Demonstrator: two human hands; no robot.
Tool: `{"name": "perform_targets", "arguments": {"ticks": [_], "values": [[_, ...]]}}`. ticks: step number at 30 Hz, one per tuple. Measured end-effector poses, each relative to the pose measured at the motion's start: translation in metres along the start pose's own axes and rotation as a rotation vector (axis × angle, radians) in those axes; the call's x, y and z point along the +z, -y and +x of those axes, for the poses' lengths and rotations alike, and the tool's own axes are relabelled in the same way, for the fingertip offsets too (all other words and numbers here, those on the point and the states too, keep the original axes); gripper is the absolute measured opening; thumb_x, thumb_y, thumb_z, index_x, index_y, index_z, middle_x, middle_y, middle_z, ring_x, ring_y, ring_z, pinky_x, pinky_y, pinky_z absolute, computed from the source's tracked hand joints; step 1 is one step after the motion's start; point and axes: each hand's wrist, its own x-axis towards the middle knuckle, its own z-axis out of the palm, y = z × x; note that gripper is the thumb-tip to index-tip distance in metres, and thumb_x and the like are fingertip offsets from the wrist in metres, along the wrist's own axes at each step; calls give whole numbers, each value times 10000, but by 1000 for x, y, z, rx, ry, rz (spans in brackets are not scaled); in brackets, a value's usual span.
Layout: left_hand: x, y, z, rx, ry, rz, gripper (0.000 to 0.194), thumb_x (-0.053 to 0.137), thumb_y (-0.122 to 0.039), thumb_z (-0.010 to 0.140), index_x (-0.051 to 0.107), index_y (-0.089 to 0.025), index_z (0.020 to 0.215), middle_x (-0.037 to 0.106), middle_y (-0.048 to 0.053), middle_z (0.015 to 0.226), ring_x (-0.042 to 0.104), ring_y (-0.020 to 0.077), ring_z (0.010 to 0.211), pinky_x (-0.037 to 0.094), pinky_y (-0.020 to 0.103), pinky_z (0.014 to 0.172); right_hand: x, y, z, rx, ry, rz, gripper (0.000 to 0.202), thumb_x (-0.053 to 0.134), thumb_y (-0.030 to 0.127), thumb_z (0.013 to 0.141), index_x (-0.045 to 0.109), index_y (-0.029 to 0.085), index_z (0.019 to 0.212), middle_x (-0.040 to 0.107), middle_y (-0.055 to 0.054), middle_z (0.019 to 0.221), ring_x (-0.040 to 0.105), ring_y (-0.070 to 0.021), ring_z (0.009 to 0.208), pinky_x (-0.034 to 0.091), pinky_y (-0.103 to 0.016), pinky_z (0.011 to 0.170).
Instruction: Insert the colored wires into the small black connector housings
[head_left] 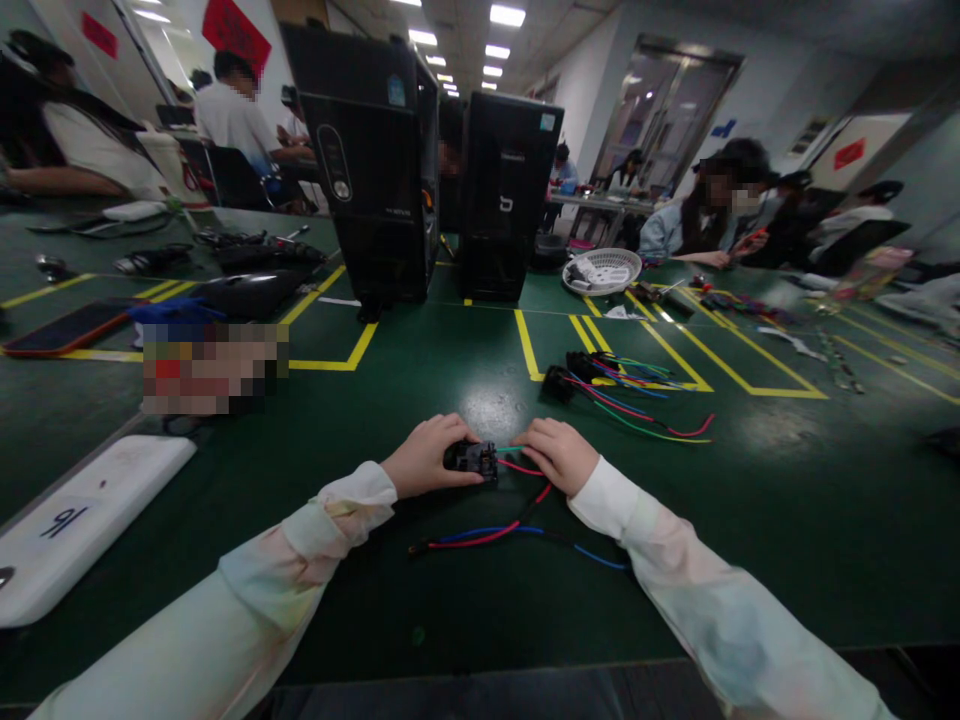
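Note:
Between thumb and fingers, my left hand (pixel 431 458) grips a small black socket-like connector (pixel 474 459) above the green table. A green wire (pixel 510 449) and a red wire (pixel 519 467) come out of its right side. Pinched on the green wire is my right hand (pixel 559 455), its fingers closed just right of the connector. Below the hands, loose red and blue wires (pixel 487 535) lie on the table, partly hidden by my right sleeve. Beyond my right hand rest similar black connectors (pixel 559 383) with red, blue and green wires attached.
Two black computer towers (pixel 502 200) stand at the back. A white basket (pixel 602 272) sits right of them. On the left lie a white power bank-like device (pixel 90 530), a phone (pixel 71 327) and cables. Yellow tape (pixel 529 345) marks the green table (pixel 750 520). Other people sit at the far tables.

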Motion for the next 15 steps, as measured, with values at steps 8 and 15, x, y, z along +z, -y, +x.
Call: {"name": "perform_targets", "arguments": {"ticks": [8,15], "values": [[-1,-1,0,-6,-6,9,423,624,-501,701,567,-221,1013,528,41,991,485,212,897,375,341,800,-7,9,2,-8,-79,1,214,371,200,894,583,173,901,594,-50,800,459,-165,765,284,-293,676],[1,0,0,-3,-10,19,428,625,-498,701,559,-220,1020,526,45,1002,483,216,914,378,346,808,-14,12,3,-31,-125,-37,214,383,205,889,592,165,919,592,-60,797,438,-175,777,297,-304,690]]}}
